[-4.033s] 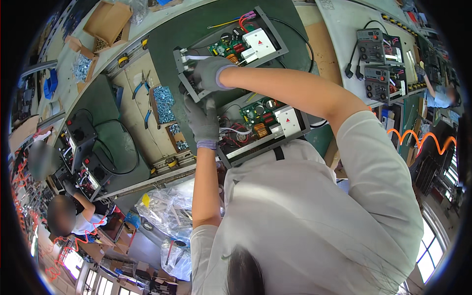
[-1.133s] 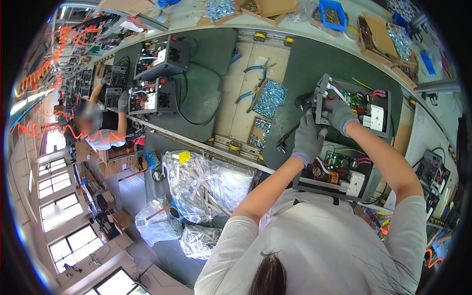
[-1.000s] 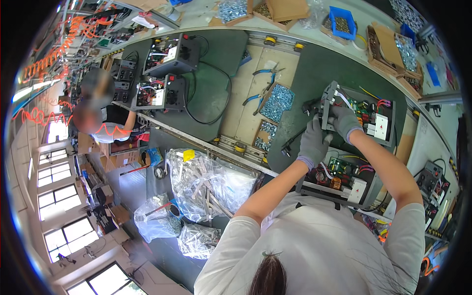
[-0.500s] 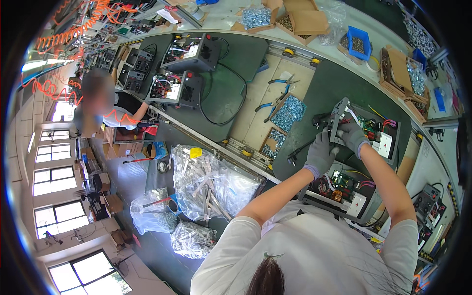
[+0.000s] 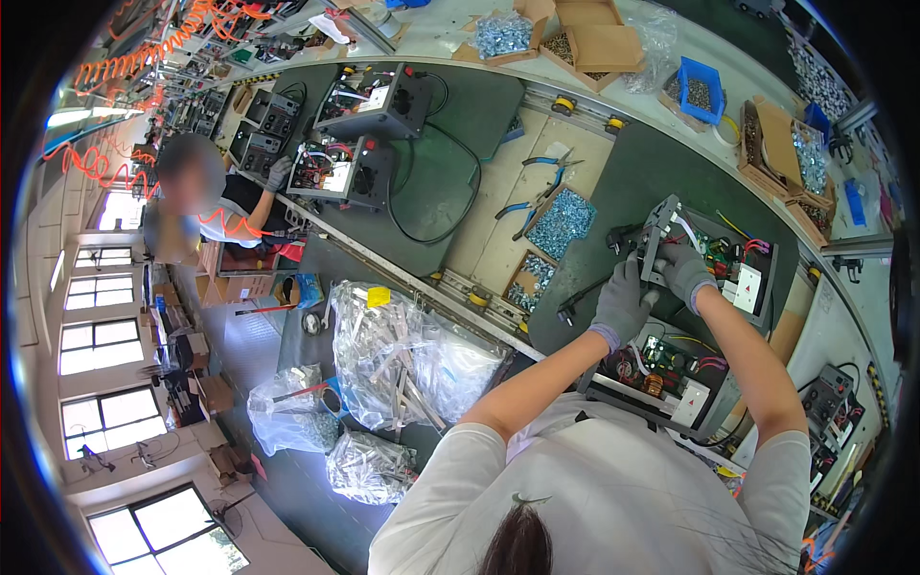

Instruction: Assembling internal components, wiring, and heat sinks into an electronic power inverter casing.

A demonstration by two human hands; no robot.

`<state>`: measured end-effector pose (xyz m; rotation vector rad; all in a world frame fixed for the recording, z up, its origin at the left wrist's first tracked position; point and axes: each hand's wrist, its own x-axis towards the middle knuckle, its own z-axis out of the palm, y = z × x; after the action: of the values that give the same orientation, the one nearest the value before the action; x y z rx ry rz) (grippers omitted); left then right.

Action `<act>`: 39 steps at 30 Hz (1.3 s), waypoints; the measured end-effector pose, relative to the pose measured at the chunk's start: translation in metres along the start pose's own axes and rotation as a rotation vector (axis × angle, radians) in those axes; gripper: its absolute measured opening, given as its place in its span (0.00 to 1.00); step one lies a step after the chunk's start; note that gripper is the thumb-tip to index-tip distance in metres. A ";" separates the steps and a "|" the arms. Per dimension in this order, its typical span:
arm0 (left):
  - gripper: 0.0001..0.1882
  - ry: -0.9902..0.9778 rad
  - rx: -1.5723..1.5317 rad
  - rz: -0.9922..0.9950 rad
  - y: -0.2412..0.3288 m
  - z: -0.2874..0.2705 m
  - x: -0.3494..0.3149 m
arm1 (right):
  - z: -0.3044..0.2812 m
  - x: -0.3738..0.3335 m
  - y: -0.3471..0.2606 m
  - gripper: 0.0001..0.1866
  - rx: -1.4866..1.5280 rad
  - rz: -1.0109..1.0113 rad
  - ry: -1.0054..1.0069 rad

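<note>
An open dark grey metal case (image 5: 757, 316) with a green circuit board (image 5: 714, 247), coloured wires and a white box-shaped part stands on the mat to the right. Its upright end panel (image 5: 659, 233) lies between my gloved hands. My left hand (image 5: 623, 305) has its fingers closed at the panel's lower outer edge. On the inner side, my right hand (image 5: 685, 273) grips the same panel, its fingertips partly hidden. Nearer my body sits a second open case (image 5: 714, 407) with a similar board inside. A black cable with a plug (image 5: 567, 312) lies left of my left hand.
Pliers (image 5: 543, 187) and boxes of small screws (image 5: 563, 222) lie in a gap between dark green mats (image 5: 661, 153). Two more open cases (image 5: 359, 171) stand at the left, near a co-worker (image 5: 230, 206). Plastic bags of metal strips (image 5: 383, 355) are at the lower left. Screw bins (image 5: 700, 88) line the far bench.
My hands stay at the panel with only a slight shift. The co-worker's gloved hand has moved up and away from the nearer open case at the left.
</note>
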<state>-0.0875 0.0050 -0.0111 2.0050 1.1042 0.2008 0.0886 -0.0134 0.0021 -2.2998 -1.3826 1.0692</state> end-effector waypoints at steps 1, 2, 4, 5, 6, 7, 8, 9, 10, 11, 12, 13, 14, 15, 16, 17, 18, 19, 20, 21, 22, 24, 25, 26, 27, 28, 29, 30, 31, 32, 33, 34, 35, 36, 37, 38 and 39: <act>0.43 -0.011 0.005 -0.011 0.000 0.000 0.000 | 0.000 0.000 0.000 0.15 -0.006 -0.034 0.014; 0.43 -0.010 0.001 -0.011 0.000 0.000 0.000 | 0.001 0.001 0.001 0.15 -0.047 -0.039 0.006; 0.43 -0.018 0.003 -0.011 0.000 -0.001 0.000 | 0.002 0.002 0.003 0.15 -0.087 -0.042 0.001; 0.43 -0.018 -0.003 0.002 0.000 -0.001 0.000 | 0.003 0.002 0.005 0.15 -0.018 -0.019 -0.010; 0.43 -0.018 0.001 0.000 0.000 -0.002 -0.001 | 0.004 0.003 0.007 0.15 0.060 0.013 -0.032; 0.43 -0.016 0.004 -0.002 -0.001 -0.002 0.000 | 0.005 0.004 0.010 0.15 0.049 0.005 -0.021; 0.43 -0.015 0.001 -0.003 -0.001 -0.002 -0.001 | 0.007 0.006 0.012 0.15 0.093 -0.019 -0.012; 0.44 -0.017 -0.002 0.000 -0.001 -0.003 0.000 | 0.008 0.008 0.013 0.15 0.148 -0.005 -0.011; 0.44 -0.021 -0.004 0.002 -0.002 -0.003 0.000 | 0.010 0.009 0.015 0.15 0.137 -0.043 -0.008; 0.44 -0.021 -0.004 -0.001 -0.002 -0.003 0.000 | 0.011 0.011 0.016 0.15 0.116 -0.043 0.006; 0.44 -0.034 -0.006 -0.017 -0.002 -0.003 0.000 | 0.011 0.012 0.017 0.15 0.095 -0.042 0.020; 0.44 -0.045 -0.011 -0.035 -0.001 -0.002 0.000 | 0.012 0.013 0.016 0.15 0.094 -0.040 0.018; 0.44 -0.050 -0.011 -0.031 -0.001 -0.003 0.000 | 0.012 0.013 0.015 0.14 0.028 -0.052 0.017; 0.43 -0.036 -0.016 -0.022 -0.001 -0.003 0.000 | 0.011 0.013 0.014 0.14 -0.044 -0.011 0.007; 0.43 -0.034 -0.022 -0.024 0.000 -0.003 0.000 | 0.010 0.012 0.012 0.14 -0.042 -0.059 0.018; 0.43 -0.022 -0.026 -0.011 0.000 -0.004 0.000 | 0.008 0.012 0.010 0.13 -0.084 -0.040 0.000; 0.43 -0.022 -0.037 -0.014 -0.001 -0.005 -0.001 | 0.006 0.010 0.009 0.12 -0.106 -0.029 -0.020; 0.42 -0.034 -0.052 -0.025 -0.001 -0.006 -0.001 | 0.005 0.009 0.007 0.12 -0.113 -0.045 -0.015; 0.42 -0.026 -0.050 -0.014 -0.002 -0.006 -0.001 | 0.002 0.008 0.007 0.12 -0.130 -0.021 -0.014; 0.43 -0.029 -0.045 -0.006 -0.003 -0.006 -0.001 | 0.001 0.006 0.007 0.12 -0.018 -0.093 -0.034; 0.43 -0.047 -0.039 -0.010 -0.004 -0.006 0.000 | -0.001 0.005 0.008 0.12 0.075 -0.110 -0.054; 0.44 -0.058 0.006 -0.044 -0.006 -0.004 0.001 | 0.002 0.005 0.011 0.16 0.069 -0.095 -0.004; 0.44 -0.063 0.033 -0.046 -0.006 -0.001 0.003 | 0.003 0.006 0.013 0.18 0.047 -0.072 0.010; 0.45 -0.058 0.030 -0.026 -0.007 0.000 0.004 | 0.007 0.006 0.014 0.18 0.012 -0.130 0.103; 0.45 0.004 0.023 0.011 -0.007 0.002 0.003 | 0.009 0.009 0.016 0.17 -0.089 -0.140 0.129; 0.45 -0.013 -0.011 -0.018 -0.007 0.003 0.004 | 0.010 0.008 0.018 0.17 -0.124 -0.146 0.124; 0.45 0.012 0.001 0.015 -0.008 0.004 0.003 | 0.011 0.011 0.018 0.17 -0.168 -0.156 0.097; 0.44 0.029 0.001 0.041 -0.008 0.004 0.003 | 0.011 0.011 0.018 0.14 -0.143 -0.158 0.061; 0.45 -0.004 -0.046 0.040 -0.010 0.002 0.001 | 0.010 0.010 0.017 0.14 -0.159 -0.164 0.064; 0.43 -0.020 -0.063 0.033 -0.011 0.002 0.002 | 0.010 0.010 0.014 0.14 -0.169 -0.138 0.055; 0.42 -0.036 -0.079 0.038 -0.014 0.002 0.000 | 0.007 0.009 0.012 0.14 -0.165 -0.129 0.031; 0.40 0.015 -0.114 0.119 -0.016 0.002 0.000 | 0.005 0.006 0.009 0.14 -0.172 -0.121 0.033; 0.40 -0.042 -0.108 0.088 -0.020 0.001 0.000 | 0.004 0.000 0.007 0.13 -0.158 -0.138 0.069; 0.40 0.022 -0.114 0.170 -0.024 0.001 0.000 | 0.003 -0.005 0.004 0.12 -0.157 -0.125 0.094; 0.39 0.062 -0.117 0.223 -0.028 0.002 0.000 | 0.003 -0.014 0.003 0.11 -0.113 -0.113 0.149; 0.39 0.068 -0.134 0.264 -0.032 0.002 0.000 | 0.003 -0.022 0.002 0.10 -0.082 -0.076 0.189; 0.37 0.059 -0.213 0.238 -0.036 0.002 -0.001 | 0.003 -0.026 0.001 0.13 -0.100 -0.088 0.191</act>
<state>-0.1102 0.0130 -0.0384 1.9442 0.8389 0.4834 0.0801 -0.0358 0.0116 -2.3157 -1.4746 0.7490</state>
